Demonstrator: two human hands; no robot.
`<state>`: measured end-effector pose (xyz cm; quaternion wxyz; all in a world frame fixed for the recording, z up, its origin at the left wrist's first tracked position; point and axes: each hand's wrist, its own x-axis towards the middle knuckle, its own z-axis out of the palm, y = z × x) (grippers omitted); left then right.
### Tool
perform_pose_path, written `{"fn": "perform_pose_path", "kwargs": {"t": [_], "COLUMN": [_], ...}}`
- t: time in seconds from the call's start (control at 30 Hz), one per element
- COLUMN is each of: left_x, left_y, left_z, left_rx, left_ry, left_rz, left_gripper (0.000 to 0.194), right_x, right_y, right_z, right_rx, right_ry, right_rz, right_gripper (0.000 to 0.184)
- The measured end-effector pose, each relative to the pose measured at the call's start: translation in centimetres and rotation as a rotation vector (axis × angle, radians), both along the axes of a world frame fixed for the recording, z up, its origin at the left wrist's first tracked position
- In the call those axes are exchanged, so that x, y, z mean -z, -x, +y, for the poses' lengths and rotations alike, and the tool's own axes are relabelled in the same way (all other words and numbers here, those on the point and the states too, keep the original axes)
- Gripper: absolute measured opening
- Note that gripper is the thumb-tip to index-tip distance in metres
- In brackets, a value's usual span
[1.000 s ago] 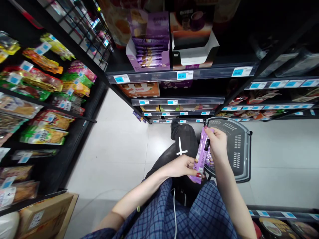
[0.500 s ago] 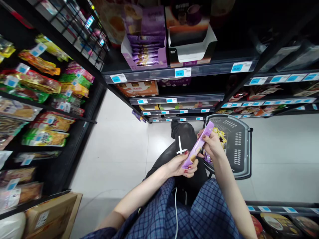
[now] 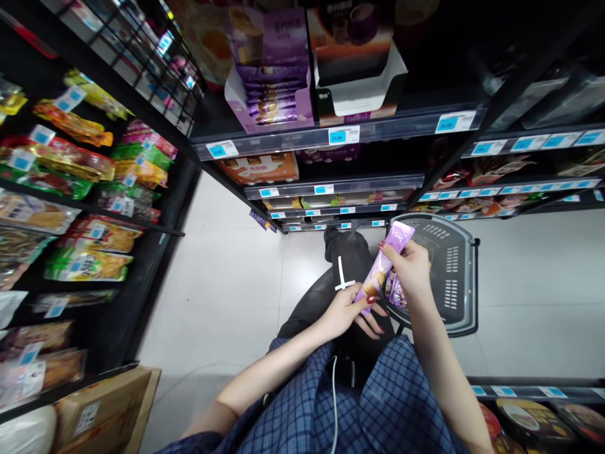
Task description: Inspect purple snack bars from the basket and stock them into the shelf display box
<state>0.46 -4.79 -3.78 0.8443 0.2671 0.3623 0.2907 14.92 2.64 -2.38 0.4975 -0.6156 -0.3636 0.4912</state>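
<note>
One handheld packet (image 3: 380, 267), purple packets (image 3: 396, 292) in basket (image 3: 438, 272)

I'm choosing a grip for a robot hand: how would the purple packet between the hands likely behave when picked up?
The purple packet is slim and pinched by the left hand and right hand, so probably light. Its shiny wrapper may be slippery. Its flattish shape should make rolling unlikely.

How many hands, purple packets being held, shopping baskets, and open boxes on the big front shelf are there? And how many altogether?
Hands: 2 (left hand, right hand)
Held purple packet: 1
Shopping basket: 1
Open boxes: 2 (purple box, dark box)
Total: 6
</note>
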Motion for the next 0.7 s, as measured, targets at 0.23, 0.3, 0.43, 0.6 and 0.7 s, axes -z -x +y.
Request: {"fn": "perform_pose_path", "kwargs": {"t": [0.23, 0.3, 0.43, 0.6, 0.7], "left_x": [-0.9, -1.1, -0.7, 0.8, 1.9], "left_y": [-0.5, -0.6, -0.7, -0.3, -0.1], "left_z": [-0.1, 0.0, 0.4, 1.0, 1.4], "left_rx": [-0.046, -0.057, -0.004, -0.009, -0.014], "left_ry": [0.065, 0.090, 0.130, 0.068, 0.015], "left_rz": [0.132, 0.169, 0.215, 0.237, 0.246], "left_gripper": [0.048, 0.045, 0.040, 0.041, 0.046], "right_x": [3.8, 4.9, 6.1, 5.3, 4.1], "right_y": [0.5, 0.9, 1.5, 1.6, 1.4], "right_z": [0.2, 0.2, -0.2, -1.4, -2.5], "right_rx": [-0.043, -0.058, -0.066, -0.154, -0.245], "right_ry": [0.155, 0.203, 0.253, 0.238, 0.215], "right_rz": [0.153, 0.200, 0.253, 0.274, 0.254], "right_gripper": [0.032, 0.035, 0.037, 0.035, 0.034]}}
